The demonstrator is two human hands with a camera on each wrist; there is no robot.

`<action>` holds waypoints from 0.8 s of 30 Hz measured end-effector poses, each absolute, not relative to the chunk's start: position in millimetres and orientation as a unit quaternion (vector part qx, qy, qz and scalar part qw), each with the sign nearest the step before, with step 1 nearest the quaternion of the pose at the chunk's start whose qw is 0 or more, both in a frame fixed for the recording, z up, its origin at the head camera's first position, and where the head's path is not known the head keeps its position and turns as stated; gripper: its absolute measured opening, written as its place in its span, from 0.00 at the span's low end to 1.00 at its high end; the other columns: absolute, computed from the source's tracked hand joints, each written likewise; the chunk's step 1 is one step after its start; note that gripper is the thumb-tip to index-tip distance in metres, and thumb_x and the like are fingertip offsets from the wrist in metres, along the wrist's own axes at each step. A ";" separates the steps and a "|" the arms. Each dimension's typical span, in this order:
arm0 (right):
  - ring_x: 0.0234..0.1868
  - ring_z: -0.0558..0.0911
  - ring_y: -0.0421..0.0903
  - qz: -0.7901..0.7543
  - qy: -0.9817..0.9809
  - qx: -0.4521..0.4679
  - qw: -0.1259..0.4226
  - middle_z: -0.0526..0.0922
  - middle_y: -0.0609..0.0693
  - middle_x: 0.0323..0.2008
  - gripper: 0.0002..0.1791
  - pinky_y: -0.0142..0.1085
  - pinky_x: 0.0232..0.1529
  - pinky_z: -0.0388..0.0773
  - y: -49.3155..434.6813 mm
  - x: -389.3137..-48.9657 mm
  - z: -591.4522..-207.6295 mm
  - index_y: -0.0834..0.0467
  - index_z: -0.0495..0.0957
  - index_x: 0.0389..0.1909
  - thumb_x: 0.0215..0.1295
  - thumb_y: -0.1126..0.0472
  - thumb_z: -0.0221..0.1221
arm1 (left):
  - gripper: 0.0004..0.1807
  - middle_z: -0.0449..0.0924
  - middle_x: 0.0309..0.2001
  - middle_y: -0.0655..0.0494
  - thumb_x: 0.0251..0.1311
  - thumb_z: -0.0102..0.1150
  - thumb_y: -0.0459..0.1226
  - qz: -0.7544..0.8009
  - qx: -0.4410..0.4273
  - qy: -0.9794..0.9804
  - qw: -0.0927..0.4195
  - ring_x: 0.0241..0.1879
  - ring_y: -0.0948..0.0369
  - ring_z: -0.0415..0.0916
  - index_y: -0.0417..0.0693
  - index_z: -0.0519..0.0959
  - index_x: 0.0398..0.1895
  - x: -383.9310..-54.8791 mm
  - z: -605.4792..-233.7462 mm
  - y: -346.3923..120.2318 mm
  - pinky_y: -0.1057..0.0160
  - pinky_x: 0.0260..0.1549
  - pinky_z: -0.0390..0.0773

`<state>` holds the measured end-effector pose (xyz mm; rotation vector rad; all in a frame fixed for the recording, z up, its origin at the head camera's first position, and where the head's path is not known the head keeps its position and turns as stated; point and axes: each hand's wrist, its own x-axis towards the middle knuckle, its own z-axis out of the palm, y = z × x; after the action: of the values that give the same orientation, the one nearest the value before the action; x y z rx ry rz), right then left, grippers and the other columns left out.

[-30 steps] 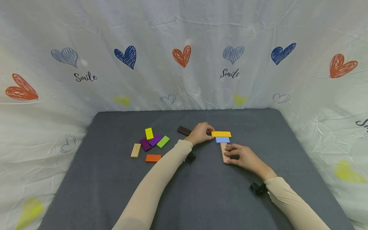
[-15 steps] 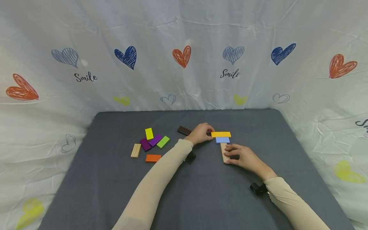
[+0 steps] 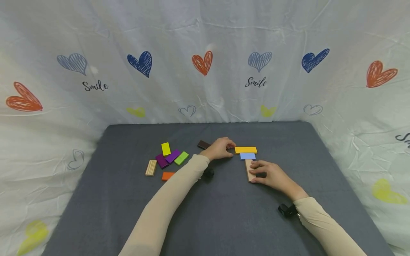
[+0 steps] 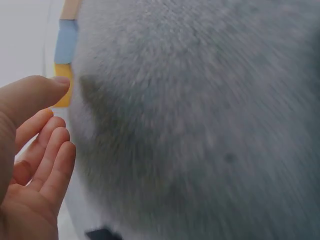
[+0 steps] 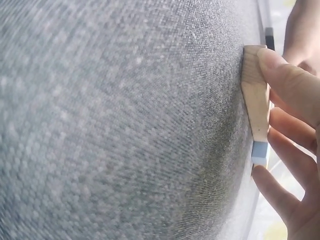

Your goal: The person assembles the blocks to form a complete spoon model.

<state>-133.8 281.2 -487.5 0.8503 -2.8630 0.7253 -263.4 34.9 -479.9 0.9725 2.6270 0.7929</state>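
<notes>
In the head view a row of flat blocks lies on the grey table: a yellow-orange block [image 3: 245, 150] crosswise at the far end, a light blue block [image 3: 247, 156] in the middle and a plain wooden block [image 3: 248, 170] lengthwise nearest. My right hand [image 3: 273, 174] holds the wooden block, thumb at its near end and fingers along its right side. Just left of the yellow-orange block is my left hand [image 3: 220, 148], thumb and fingers apart with nothing between them. The left wrist view has its thumb [image 4: 47, 90] overlapping that block.
Partly behind the left hand lies a dark brown block [image 3: 203, 144]. Farther left are a yellow block [image 3: 166, 149], two purple blocks, a green block [image 3: 181, 158], a striped wooden block [image 3: 151, 168] and an orange block [image 3: 168, 176], partly behind the left sleeve.
My left hand has let go of the yellow-orange block's left end and moved a little left. The right hand stays on the wooden block.
</notes>
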 end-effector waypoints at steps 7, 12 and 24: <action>0.58 0.82 0.53 0.243 -0.929 0.277 0.029 0.85 0.49 0.52 0.21 0.51 0.58 0.78 280.3 -134.8 -487.2 0.53 0.88 0.46 0.48 0.52 0.75 | 0.25 0.79 0.53 0.50 0.60 0.68 0.40 0.339 0.286 0.893 0.073 0.55 0.54 0.77 0.46 0.78 0.60 -260.7 -467.9 -8.9 0.58 0.57 0.78; 0.59 0.81 0.54 0.247 -0.927 0.280 0.026 0.84 0.50 0.53 0.21 0.52 0.58 0.78 281.6 -134.4 -487.8 0.53 0.88 0.46 0.49 0.53 0.75 | 0.28 0.76 0.55 0.49 0.60 0.68 0.42 0.404 0.237 0.883 0.042 0.58 0.51 0.76 0.45 0.75 0.63 -257.5 -467.5 -39.9 0.55 0.59 0.77; 0.59 0.81 0.55 0.245 -0.927 0.283 0.028 0.84 0.51 0.53 0.21 0.52 0.58 0.78 280.9 -132.9 -486.8 0.54 0.88 0.46 0.48 0.55 0.75 | 0.39 0.70 0.61 0.41 0.55 0.72 0.45 0.400 0.119 0.909 0.004 0.61 0.46 0.68 0.38 0.69 0.68 -242.7 -489.0 -59.6 0.49 0.65 0.70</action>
<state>-132.9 280.9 -486.8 0.8731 -2.8614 0.7547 -242.7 -59.6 -489.0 0.3734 2.8475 1.2538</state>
